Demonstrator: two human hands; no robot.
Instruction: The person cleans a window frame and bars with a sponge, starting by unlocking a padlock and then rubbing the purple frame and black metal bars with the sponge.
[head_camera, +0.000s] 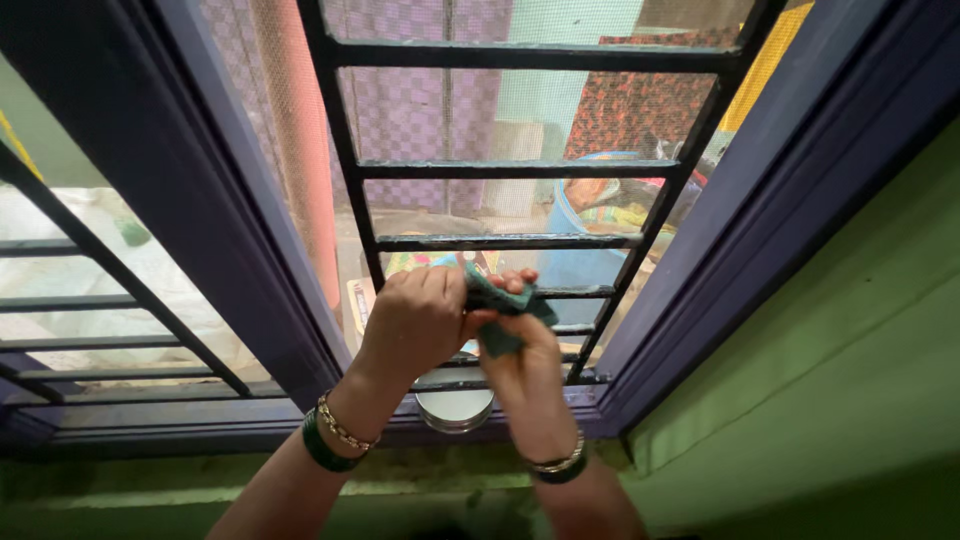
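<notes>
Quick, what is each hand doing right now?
Left hand: closed, gripping one end of the crumpled green cloth.
Right hand: closed on the same cloth.

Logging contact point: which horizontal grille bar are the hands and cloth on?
The fourth bar down in the middle grille. Both the left hand and right hand press the green cloth there; the bars above are untouched.

A round metal tin (453, 408) rests on the purple window sill (200, 425).
</notes>
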